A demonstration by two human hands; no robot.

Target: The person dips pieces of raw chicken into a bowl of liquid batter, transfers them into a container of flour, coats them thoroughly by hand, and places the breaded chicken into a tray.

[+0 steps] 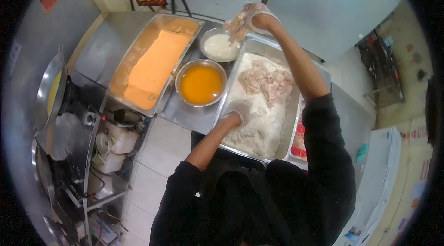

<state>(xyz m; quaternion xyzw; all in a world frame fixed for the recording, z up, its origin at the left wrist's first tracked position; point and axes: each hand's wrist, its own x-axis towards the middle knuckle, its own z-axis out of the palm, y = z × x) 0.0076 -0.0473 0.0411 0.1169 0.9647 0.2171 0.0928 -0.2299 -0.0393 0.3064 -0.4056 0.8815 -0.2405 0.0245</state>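
Note:
My right hand (259,18), in a clear glove, is closed around a clump of pale, wet-looking coated raw meat (237,26). It is raised over the far edge of the flour tray and the right side of a steel bowl of whitish liquid (217,46). My left hand (238,111), also gloved, rests in the flour at the left side of the deep metal tray (280,47); its fingers are blurred and partly hidden. More pieces of floured raw meat (266,79) lie heaped on the white flour (259,125).
Left of the tray stands a steel bowl of orange liquid (201,84). Beyond it is a long metal pan of orange powder (159,68). A wok (50,86) with yellowish contents is at far left. A red-and-white package (299,139) lies right of the tray.

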